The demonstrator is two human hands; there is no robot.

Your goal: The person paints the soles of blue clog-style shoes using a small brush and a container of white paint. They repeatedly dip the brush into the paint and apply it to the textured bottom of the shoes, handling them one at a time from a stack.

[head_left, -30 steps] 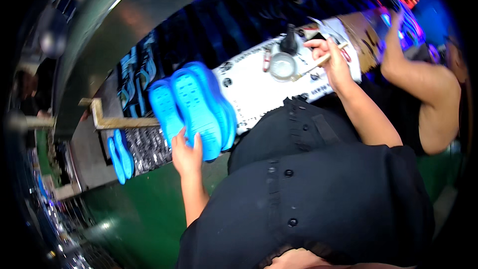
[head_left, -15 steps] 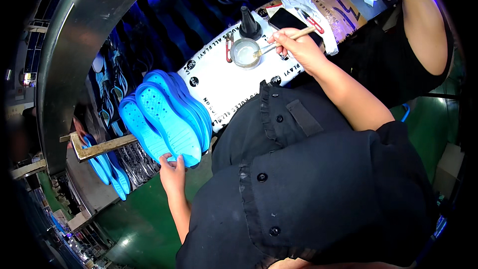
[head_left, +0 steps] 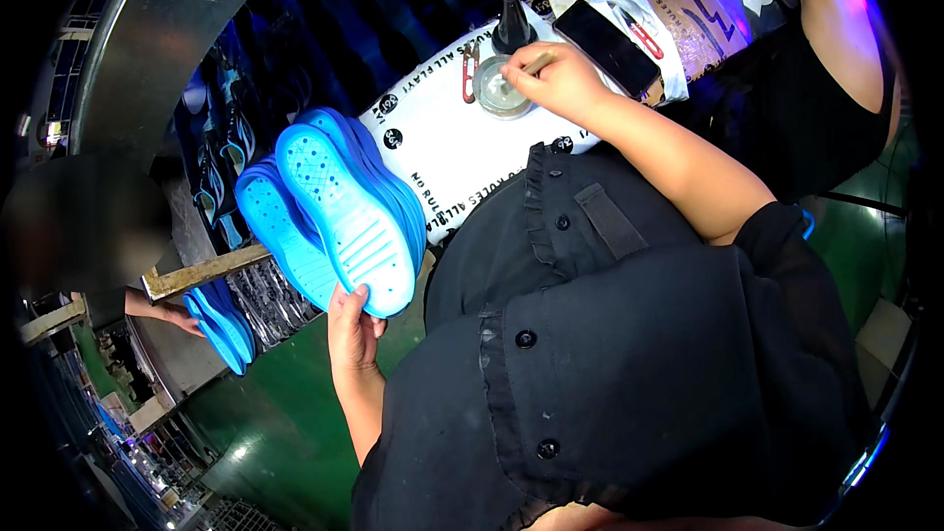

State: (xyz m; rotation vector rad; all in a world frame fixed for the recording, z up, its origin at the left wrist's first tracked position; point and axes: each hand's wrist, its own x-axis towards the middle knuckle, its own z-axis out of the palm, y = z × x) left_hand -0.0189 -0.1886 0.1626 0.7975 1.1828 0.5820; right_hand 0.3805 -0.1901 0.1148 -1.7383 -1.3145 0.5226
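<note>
My left hand (head_left: 352,326) grips the lower end of a stack of bright blue shoe soles (head_left: 339,206), held upright with their dotted tread facing me. My right hand (head_left: 556,79) reaches forward over the white board (head_left: 442,152) and holds a thin wooden brush stick (head_left: 538,63) at the rim of a small round glass dish (head_left: 499,91). A black cone-tipped bottle (head_left: 510,22) stands just behind the dish. A small red clip tool (head_left: 469,73) lies left of the dish.
A black phone (head_left: 605,46) and a red-handled tool (head_left: 644,34) lie on cloth over a cardboard sheet (head_left: 708,10). Another person's arm (head_left: 836,29) rests at the far right. More blue soles (head_left: 221,320) and another person's hand (head_left: 177,315) are at the left, by a wooden bar (head_left: 202,272).
The view has swung, so everything sits lower and more central. My right hand has brought the stick down to the dish. My left hand keeps the sole stack, now closer to me.
</note>
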